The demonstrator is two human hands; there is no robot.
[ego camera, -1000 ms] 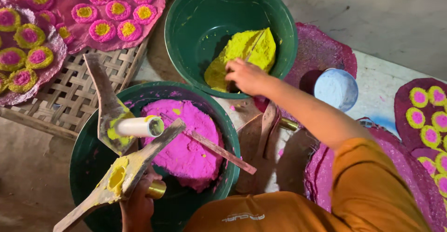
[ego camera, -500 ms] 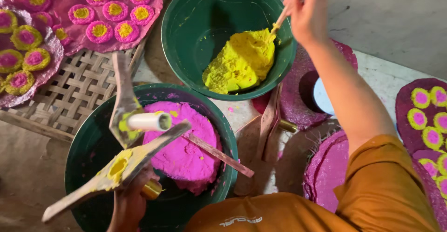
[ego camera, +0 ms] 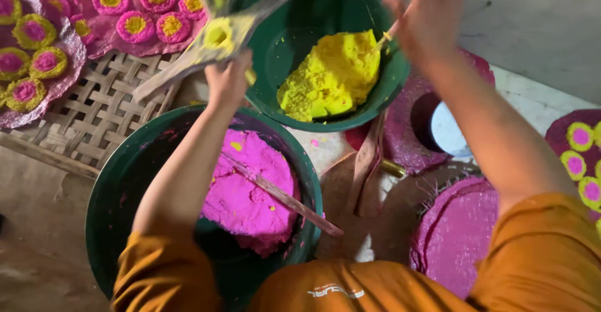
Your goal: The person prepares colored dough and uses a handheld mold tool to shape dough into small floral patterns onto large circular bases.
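Gripping the handle of a wooden mould (ego camera: pixel 216 36) tight with the left hand (ego camera: pixel 228 80), lifting it high over the near edge of the green bowl (ego camera: pixel 391 93) of yellow dough (ego camera: pixel 332 74), with a blob of yellow sitting in the mould's round hole. Waving the right hand (ego camera: pixel 432 11) above the far side of that bowl, blurring too much for telling open from closed, with a thin stick (ego camera: pixel 385 36) poking out just under it and touching the yellow dough. Maybe tipping the mould too far and dropping the yellow blob into the pink dough (ego camera: pixel 250 193) in the second green bowl (ego camera: pixel 106 180) right below, mixing the colours. Maybe bumping the two hands together, being so near each other, and knocking the mould loose. Maybe catching the left arm on the long wooden stick (ego camera: pixel 282 196) lying across the pink dough and flicking it out. Maybe brushing the finished pink and yellow cakes (ego camera: pixel 134 24) lying near on pink sheets over the woven bamboo tray (ego camera: pixel 94 112). Showing no boxes, bags or signs anywhere, only small white print (ego camera: pixel 338 293) running across the orange shirt (ego camera: pixel 375 287) at the bottom middle.
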